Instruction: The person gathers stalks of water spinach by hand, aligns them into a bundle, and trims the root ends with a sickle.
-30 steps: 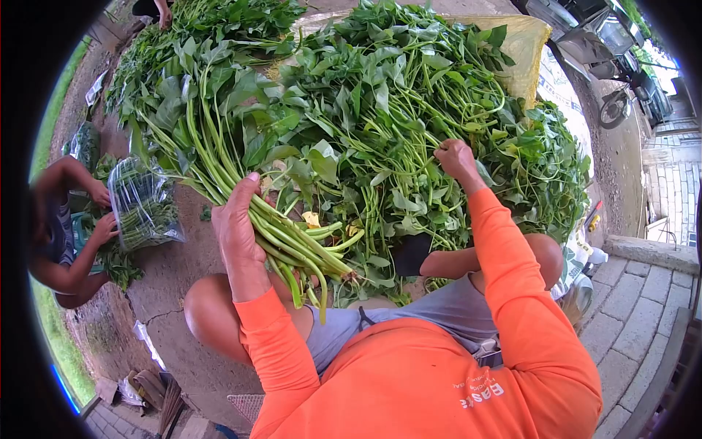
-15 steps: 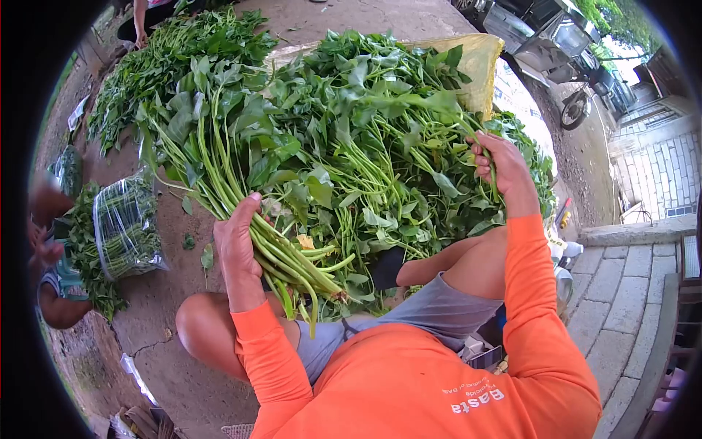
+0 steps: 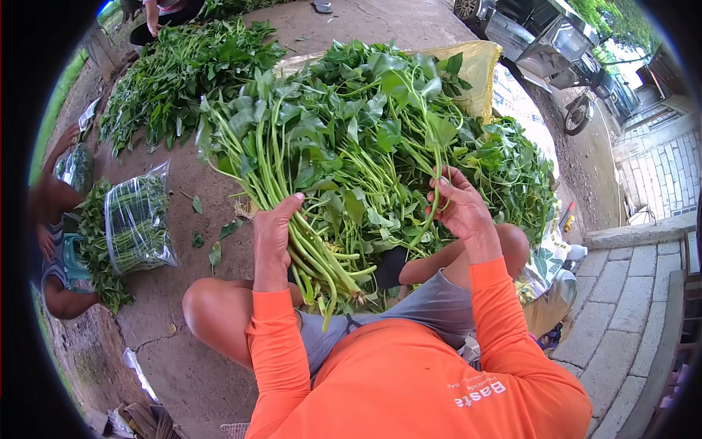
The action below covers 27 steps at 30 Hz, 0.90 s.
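Note:
My left hand (image 3: 274, 238) is closed around a thick bundle of leafy green stems (image 3: 319, 256). The cut ends point down toward my lap, and the leaves fan out up and to the left. Between the fingers of my right hand (image 3: 461, 206) is a leafy green stem (image 3: 436, 157), its leaves upward and its bare lower end below the hand. Both hands are over a large heap of leafy greens (image 3: 373, 164) in front of my crossed legs. Leaves partly cover the heap's base.
A yellow woven sack (image 3: 472, 69) lies behind the heap. To the left is a plastic-wrapped bundle of greens (image 3: 139, 223) beside a seated person (image 3: 62, 197). Another pile of greens (image 3: 183, 80) and another person (image 3: 164, 18) are farther back. A parked vehicle (image 3: 548, 44) stands at upper right.
My right hand has moved left and down with the stem, closer to the bundle. My left hand and its bundle sit slightly farther right in view. The seated person's arm has shifted.

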### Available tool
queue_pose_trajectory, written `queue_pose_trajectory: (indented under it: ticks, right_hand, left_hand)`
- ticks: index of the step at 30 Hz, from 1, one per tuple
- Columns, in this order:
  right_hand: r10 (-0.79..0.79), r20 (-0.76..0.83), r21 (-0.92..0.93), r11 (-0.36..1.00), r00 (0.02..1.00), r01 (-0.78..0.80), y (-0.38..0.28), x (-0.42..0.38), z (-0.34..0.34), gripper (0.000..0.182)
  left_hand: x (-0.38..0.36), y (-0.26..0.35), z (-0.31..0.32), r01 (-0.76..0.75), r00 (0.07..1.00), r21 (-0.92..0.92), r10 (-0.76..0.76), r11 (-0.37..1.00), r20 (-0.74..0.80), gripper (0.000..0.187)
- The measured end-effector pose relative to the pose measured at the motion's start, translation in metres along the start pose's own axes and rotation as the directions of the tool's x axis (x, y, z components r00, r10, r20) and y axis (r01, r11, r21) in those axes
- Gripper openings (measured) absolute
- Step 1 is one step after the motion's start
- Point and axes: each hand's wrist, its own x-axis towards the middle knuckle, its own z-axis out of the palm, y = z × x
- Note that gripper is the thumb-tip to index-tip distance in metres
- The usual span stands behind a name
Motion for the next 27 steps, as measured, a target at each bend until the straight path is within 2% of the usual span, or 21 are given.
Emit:
queue_pose_trajectory:
  ticks: [1,5,8,10,11,13,14,15,17,18,21,25,26,27]
  right_hand:
    - [-0.042,0.0,-0.03,0.999,0.999,0.042,0.006,0.001,0.001,0.026]
    - [-0.237,-0.086,-0.253,0.945,0.968,0.209,0.024,0.008,0.015,0.029]
    - [-0.325,-0.092,-0.375,0.887,0.941,0.27,0.031,0.009,0.026,0.029]
    - [-0.337,-0.076,-0.4,0.872,0.938,0.281,0.037,0.007,0.04,0.027]
    - [-0.341,-0.043,-0.418,0.86,0.939,0.293,0.041,0.007,0.042,0.027]
    - [-0.333,0.027,-0.451,0.838,0.943,0.309,0.055,0.007,0.045,0.026]
    - [-0.297,0.012,-0.491,0.83,0.955,0.264,0.064,0.004,0.051,0.025]
    - [-0.189,0.052,-0.557,0.81,0.981,0.185,0.074,0.003,0.05,0.026]
    - [0.041,0.102,-0.68,0.732,0.994,0.04,0.096,0.002,0.049,0.027]
    - [0.106,0.126,-0.654,0.756,0.986,0.002,0.11,0.004,0.047,0.029]
    - [0.358,-0.051,-0.564,0.76,0.932,-0.323,0.127,0.009,0.041,0.028]
    - [0.494,-0.18,-0.529,0.68,0.851,-0.507,0.151,0.021,0.025,0.026]
    - [0.434,-0.199,-0.633,0.627,0.879,-0.453,0.161,0.022,0.025,0.023]
    - [0.404,-0.145,-0.691,0.612,0.903,-0.385,0.167,0.025,0.022,0.021]
  left_hand:
    - [-0.004,-0.001,0.002,0.045,0.999,0.012,-0.045,0.999,0.017,0.023]
    - [-0.006,-0.013,0.008,0.01,0.999,0.003,-0.01,1.0,0.05,0.022]
    - [-0.007,-0.017,0.02,-0.042,0.997,-0.008,0.042,0.999,0.059,0.026]
    - [-0.005,-0.02,0.024,-0.055,0.995,-0.009,0.056,0.998,0.082,0.031]
    - [-0.006,-0.022,0.03,-0.108,0.99,-0.023,0.11,0.994,0.088,0.028]
    - [0.008,-0.045,0.034,-0.099,0.987,-0.107,0.111,0.989,0.114,0.035]
    - [0.012,-0.054,0.037,-0.116,0.984,-0.121,0.131,0.986,0.124,0.038]
    - [0.015,-0.065,0.039,-0.128,0.98,-0.134,0.146,0.983,0.132,0.041]
    - [0.019,-0.087,0.035,-0.049,0.979,-0.219,0.09,0.974,0.183,0.041]
    - [0.021,-0.098,0.029,-0.047,0.973,-0.25,0.101,0.967,0.209,0.037]
    - [0.04,-0.144,0.01,0.067,0.983,-0.23,-0.025,0.971,0.183,0.037]
    - [0.038,-0.162,0.008,0.13,0.987,-0.283,-0.095,0.95,0.131,0.04]
    - [0.034,-0.158,0.007,0.141,0.983,-0.242,-0.107,0.96,0.146,0.046]
    - [0.035,-0.161,0.009,0.082,0.991,-0.254,-0.051,0.964,0.125,0.049]
